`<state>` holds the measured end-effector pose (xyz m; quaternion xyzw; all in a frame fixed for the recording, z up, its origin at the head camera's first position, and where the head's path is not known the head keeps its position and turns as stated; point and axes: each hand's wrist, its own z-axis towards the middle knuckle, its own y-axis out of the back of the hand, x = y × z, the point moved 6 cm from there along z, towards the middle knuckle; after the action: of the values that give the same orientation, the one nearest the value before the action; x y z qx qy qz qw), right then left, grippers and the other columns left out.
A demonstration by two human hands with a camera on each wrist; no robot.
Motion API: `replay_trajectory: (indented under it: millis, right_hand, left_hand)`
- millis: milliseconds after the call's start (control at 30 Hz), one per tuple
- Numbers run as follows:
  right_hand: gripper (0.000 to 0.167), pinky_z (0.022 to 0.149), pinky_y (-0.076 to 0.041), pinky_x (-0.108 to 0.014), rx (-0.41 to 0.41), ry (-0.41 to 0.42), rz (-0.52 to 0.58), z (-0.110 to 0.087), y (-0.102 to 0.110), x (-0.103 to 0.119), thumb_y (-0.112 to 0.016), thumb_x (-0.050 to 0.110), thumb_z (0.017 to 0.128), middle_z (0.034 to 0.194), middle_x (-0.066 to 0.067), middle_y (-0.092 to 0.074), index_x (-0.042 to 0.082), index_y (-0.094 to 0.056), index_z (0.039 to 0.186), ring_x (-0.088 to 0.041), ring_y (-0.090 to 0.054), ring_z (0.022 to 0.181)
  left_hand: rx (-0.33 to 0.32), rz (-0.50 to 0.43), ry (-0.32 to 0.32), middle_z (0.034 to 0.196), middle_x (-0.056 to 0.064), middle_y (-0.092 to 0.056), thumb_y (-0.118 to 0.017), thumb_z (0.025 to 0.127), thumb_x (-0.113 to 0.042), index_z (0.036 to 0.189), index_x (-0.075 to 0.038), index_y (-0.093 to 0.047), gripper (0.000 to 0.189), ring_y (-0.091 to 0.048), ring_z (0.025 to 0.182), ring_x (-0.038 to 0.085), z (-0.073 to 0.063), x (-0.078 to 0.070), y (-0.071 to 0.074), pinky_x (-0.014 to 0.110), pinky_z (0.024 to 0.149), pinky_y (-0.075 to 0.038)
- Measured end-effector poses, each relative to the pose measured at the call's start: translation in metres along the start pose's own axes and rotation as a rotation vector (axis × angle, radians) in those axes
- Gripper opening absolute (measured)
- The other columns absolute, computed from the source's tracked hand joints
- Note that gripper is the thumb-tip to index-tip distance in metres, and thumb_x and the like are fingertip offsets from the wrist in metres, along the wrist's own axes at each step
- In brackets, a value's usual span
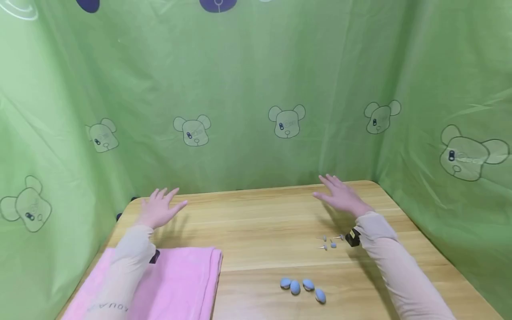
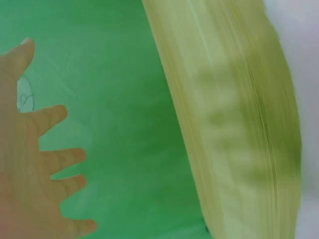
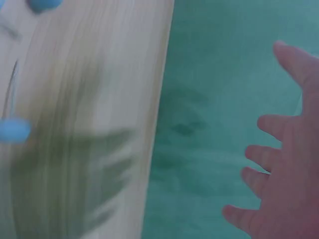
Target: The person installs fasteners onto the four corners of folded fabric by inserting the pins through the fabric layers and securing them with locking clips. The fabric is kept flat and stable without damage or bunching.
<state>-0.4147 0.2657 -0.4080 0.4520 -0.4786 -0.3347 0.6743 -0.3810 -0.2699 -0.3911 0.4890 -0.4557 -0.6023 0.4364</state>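
My left hand [image 1: 158, 211] hovers over the back left of the wooden table, fingers spread and holding nothing. Behind it, under the left forearm, lies a folded pink cloth [image 1: 180, 275]. On the other side my right hand [image 1: 342, 198] is also raised above the table with its fingers apart. Several small pins with blue heads [image 1: 334, 245] lie just in front of the right wrist, their thin metal shafts pointing different ways. Closer to me sit several blue oval caps [image 1: 295, 287], grouped in an uneven row. In the right wrist view one blue pin head [image 3: 14, 130] shows, blurred.
The wooden table [image 1: 256, 235] has rounded far corners. A green curtain [image 1: 240, 89] with bear-head prints hangs right behind its far edge and along both sides. A small black device [image 1: 353, 238] is worn on the right wrist.
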Motion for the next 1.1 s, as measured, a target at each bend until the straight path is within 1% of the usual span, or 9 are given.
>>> replay_trajectory:
  millis: [100, 200, 333, 400, 467, 633, 800, 967, 1100]
  right_hand:
    - [0.08, 0.114, -0.019, -0.066, -0.009, 0.038, 0.004, 0.005, 0.001, 0.019, -0.045, 0.057, 0.097, 0.157, -0.027, -0.023, 0.005, -0.024, 0.153, -0.049, -0.024, 0.143]
    - [0.075, 0.114, -0.026, -0.062, -0.003, 0.083, 0.008, 0.006, 0.002, 0.041, -0.05, 0.051, 0.097, 0.153, -0.027, -0.033, 0.003, -0.029, 0.151, -0.048, -0.033, 0.139]
    - [0.067, 0.112, -0.033, -0.057, 0.023, 0.16, 0.027, 0.007, -0.006, 0.079, -0.055, 0.043, 0.096, 0.145, -0.026, -0.045, 0.0, -0.039, 0.145, -0.044, -0.044, 0.133]
    - [0.063, 0.111, -0.037, -0.055, 0.041, 0.2, 0.037, 0.007, -0.014, 0.1, -0.057, 0.04, 0.096, 0.142, -0.024, -0.05, -0.001, -0.043, 0.142, -0.041, -0.049, 0.13]
    - [0.059, 0.109, -0.041, -0.052, 0.068, 0.235, 0.041, 0.007, -0.022, 0.119, -0.058, 0.038, 0.096, 0.139, -0.021, -0.054, 0.0, -0.047, 0.14, -0.037, -0.054, 0.126]
    - [0.055, 0.105, -0.045, -0.047, 0.163, 0.344, 0.051, 0.009, -0.044, 0.169, -0.059, 0.037, 0.095, 0.136, -0.015, -0.059, 0.004, -0.051, 0.138, -0.03, -0.058, 0.122]
    - [0.053, 0.106, -0.045, -0.043, 0.28, 0.379, 0.065, 0.01, -0.063, 0.212, -0.061, 0.036, 0.095, 0.135, -0.012, -0.06, 0.007, -0.051, 0.139, -0.026, -0.058, 0.123]
    - [0.052, 0.103, -0.048, -0.036, 0.335, 0.418, -0.005, 0.013, -0.086, 0.247, -0.06, 0.039, 0.095, 0.132, -0.009, -0.062, 0.01, -0.053, 0.137, -0.021, -0.061, 0.119]
    - [0.052, 0.102, -0.049, -0.031, 0.378, 0.447, -0.085, 0.013, -0.111, 0.271, -0.058, 0.044, 0.095, 0.131, -0.008, -0.063, 0.011, -0.054, 0.136, -0.018, -0.062, 0.117]
  left_hand:
    - [-0.029, 0.029, -0.035, 0.149, 0.026, -0.041, -0.033, 0.097, -0.064, 0.147, -0.008, -0.04, 0.075, -0.032, 0.138, 0.05, -0.012, 0.008, 0.013, 0.072, 0.108, -0.023]
    - [-0.064, 0.039, -0.082, 0.141, 0.024, -0.051, -0.035, 0.1, -0.058, 0.14, -0.004, -0.049, 0.069, -0.043, 0.132, 0.047, -0.024, 0.012, 0.024, 0.064, 0.108, -0.032]
    - [-0.091, 0.036, -0.083, 0.135, 0.023, -0.057, -0.04, 0.1, -0.053, 0.133, -0.003, -0.056, 0.062, -0.049, 0.126, 0.047, -0.046, 0.025, 0.035, 0.063, 0.101, -0.041]
    - [-0.089, 0.029, -0.073, 0.133, 0.024, -0.058, -0.041, 0.1, -0.053, 0.131, -0.003, -0.057, 0.061, -0.052, 0.121, 0.049, -0.059, 0.032, 0.039, 0.064, 0.093, -0.044]
    - [-0.081, 0.028, -0.059, 0.132, 0.026, -0.058, -0.042, 0.1, -0.052, 0.13, -0.002, -0.057, 0.06, -0.053, 0.117, 0.051, -0.071, 0.039, 0.04, 0.065, 0.09, -0.045]
    - [-0.063, 0.001, -0.009, 0.132, 0.032, -0.054, -0.042, 0.101, -0.049, 0.131, 0.002, -0.055, 0.06, -0.049, 0.117, 0.056, -0.099, 0.062, 0.035, 0.069, 0.093, -0.04]
    - [-0.07, -0.028, 0.015, 0.128, 0.04, -0.05, -0.048, 0.101, -0.041, 0.13, 0.008, -0.052, 0.057, -0.047, 0.114, 0.059, -0.125, 0.084, 0.028, 0.071, 0.093, -0.038]
    - [-0.039, -0.072, 0.048, 0.132, 0.044, -0.042, -0.047, 0.101, -0.039, 0.134, 0.012, -0.045, 0.06, -0.042, 0.116, 0.06, -0.143, 0.103, 0.02, 0.074, 0.092, -0.034]
    - [-0.001, -0.078, 0.082, 0.133, 0.045, -0.038, -0.044, 0.103, -0.037, 0.135, 0.016, -0.039, 0.062, -0.038, 0.116, 0.063, -0.154, 0.115, 0.01, 0.074, 0.092, -0.031]
